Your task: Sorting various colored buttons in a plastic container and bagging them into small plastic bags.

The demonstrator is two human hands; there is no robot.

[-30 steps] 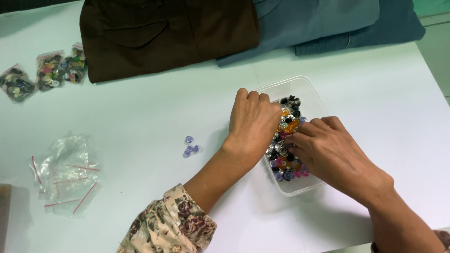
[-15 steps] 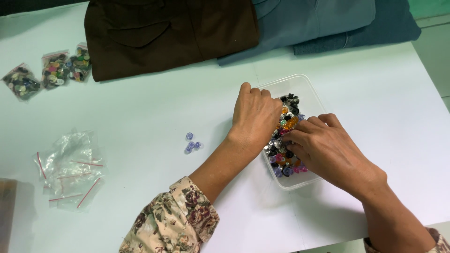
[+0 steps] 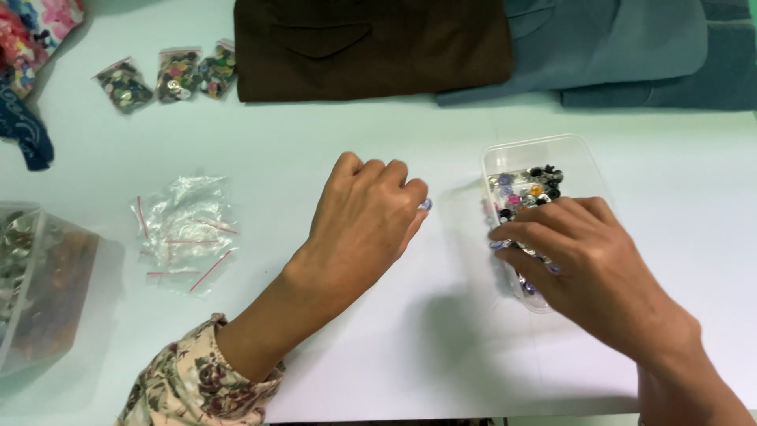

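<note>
Right hand (image 3: 587,260) rests over the clear rectangular plastic tub (image 3: 544,154), fingers loosely spread and dipped among the mixed coloured buttons (image 3: 527,186) inside; whether it grips any cannot be told. Left hand (image 3: 364,221) lies knuckles-up on the white table (image 3: 378,142) beside the tub, fingers curled, pinching a small pale-blue button (image 3: 426,204). Farther left: crumpled empty clear zip bags (image 3: 188,230); three small button-filled bags (image 3: 167,76) near a folded brown garment (image 3: 371,47).
</note>
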